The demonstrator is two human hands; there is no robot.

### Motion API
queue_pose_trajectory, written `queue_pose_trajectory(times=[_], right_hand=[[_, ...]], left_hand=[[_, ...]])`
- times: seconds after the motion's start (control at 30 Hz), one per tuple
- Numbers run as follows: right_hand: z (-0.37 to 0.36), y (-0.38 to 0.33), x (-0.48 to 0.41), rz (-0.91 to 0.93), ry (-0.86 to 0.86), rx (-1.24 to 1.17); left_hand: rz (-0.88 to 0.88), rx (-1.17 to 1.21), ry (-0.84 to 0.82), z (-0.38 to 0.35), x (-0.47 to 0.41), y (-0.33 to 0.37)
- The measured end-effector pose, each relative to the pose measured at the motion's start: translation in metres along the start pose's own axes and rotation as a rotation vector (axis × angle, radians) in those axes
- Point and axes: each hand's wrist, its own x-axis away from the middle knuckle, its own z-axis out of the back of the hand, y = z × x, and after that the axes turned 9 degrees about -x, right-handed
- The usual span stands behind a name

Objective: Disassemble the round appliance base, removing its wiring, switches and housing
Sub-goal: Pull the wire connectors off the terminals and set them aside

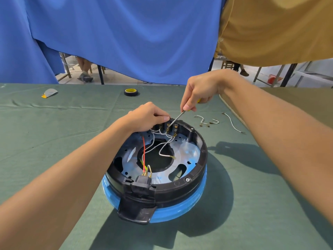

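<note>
On the green table (54,141), mid-frame: gripping the round appliance base (201,159) with left hand (147,116), fingers curled over its far rim beside the switches (167,127). Pinching screwdriver (175,119) in right hand (200,91), tip poking at a switch terminal, possibly touching, hard to tell. Seeing loose wires (232,123) lying right of base, tape roll (131,92) beyond.
</note>
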Motion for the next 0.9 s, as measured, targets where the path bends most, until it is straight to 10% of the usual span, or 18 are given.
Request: queue_pose_trajectory(times=[0.47,0.9], right_hand=[[0.01,-0.011,-0.012,-0.11,-0.124,-0.017],[-0.041,-0.003,0.048,0.129,0.264,0.109]], left_hand=[[-0.001,-0.007,0.001,0.0,-0.001,-0.002],[0.007,-0.02,0.026,0.0,0.002,-0.001]])
